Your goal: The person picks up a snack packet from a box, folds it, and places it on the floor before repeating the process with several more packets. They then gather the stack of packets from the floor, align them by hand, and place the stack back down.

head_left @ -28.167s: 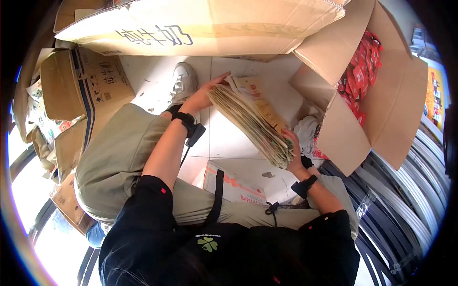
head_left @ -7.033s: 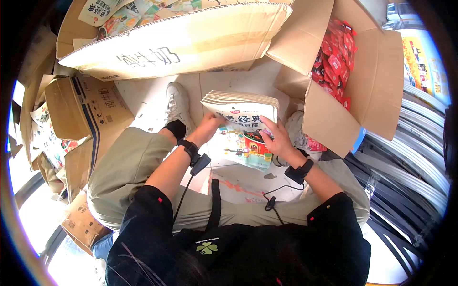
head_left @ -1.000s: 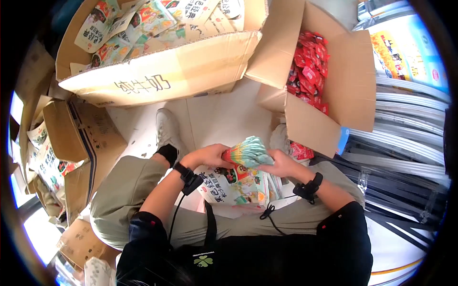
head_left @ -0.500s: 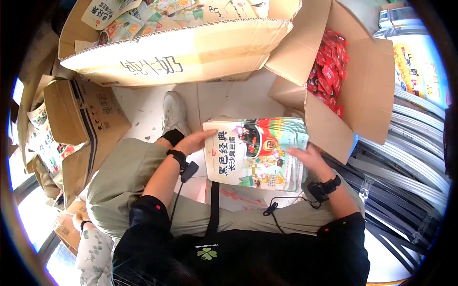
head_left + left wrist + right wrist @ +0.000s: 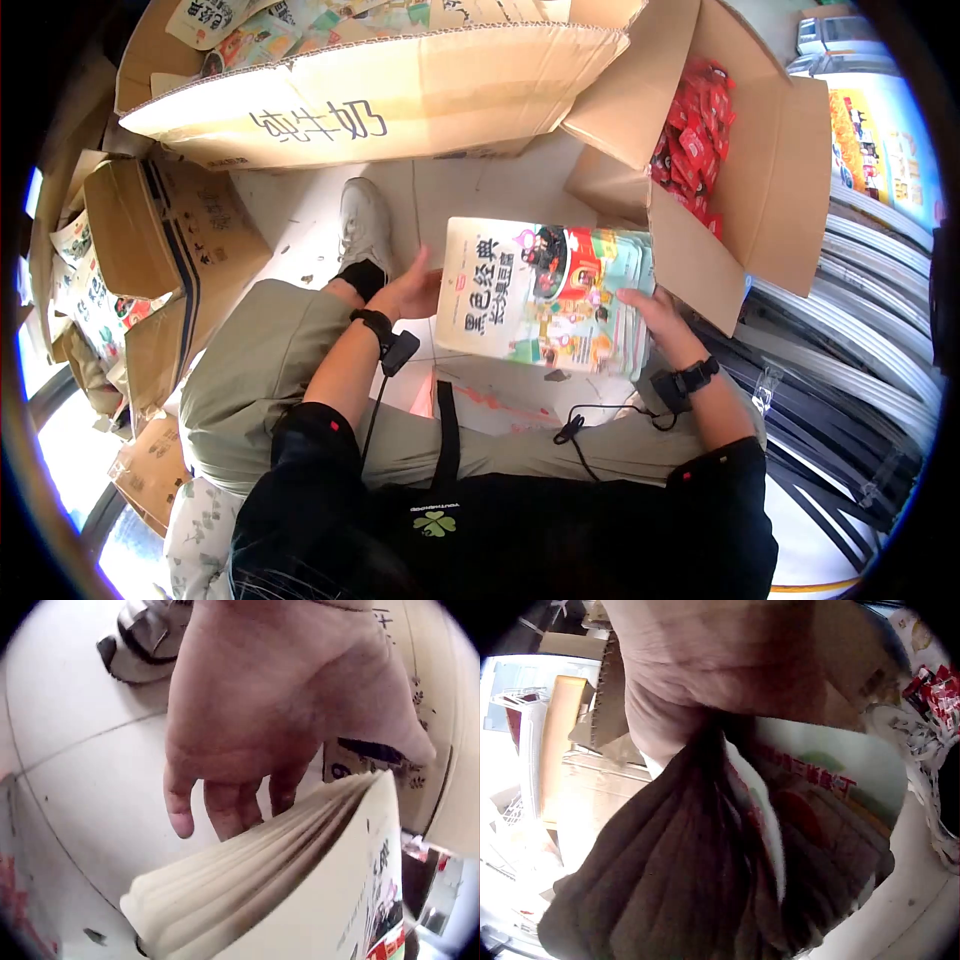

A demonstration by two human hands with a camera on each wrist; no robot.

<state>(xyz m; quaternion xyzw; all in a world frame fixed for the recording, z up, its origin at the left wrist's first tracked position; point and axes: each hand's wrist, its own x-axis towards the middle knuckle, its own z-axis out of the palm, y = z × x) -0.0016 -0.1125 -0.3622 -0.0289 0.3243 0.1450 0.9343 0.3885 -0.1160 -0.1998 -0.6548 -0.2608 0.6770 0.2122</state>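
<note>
A stack of printed pouches is held over the floor between the legs, its printed front facing up. My right hand grips the stack's right end, thumb on top; in the right wrist view the pouches fan out below that hand. At the stack's left end my left hand has its fingers extended. The left wrist view has this hand with the thumb spread away, beside the layered edge of the stack; whether its fingertips touch the edge is unclear.
A large carton with more pouches stands ahead. An open carton of red packets is at right, another carton at left. A flat box lies near the legs; strips lie at far right.
Since half a second ago, the left thumb has come off the top of the stack and that hand has opened at its left edge. The stack has shifted slightly right and up in view.
</note>
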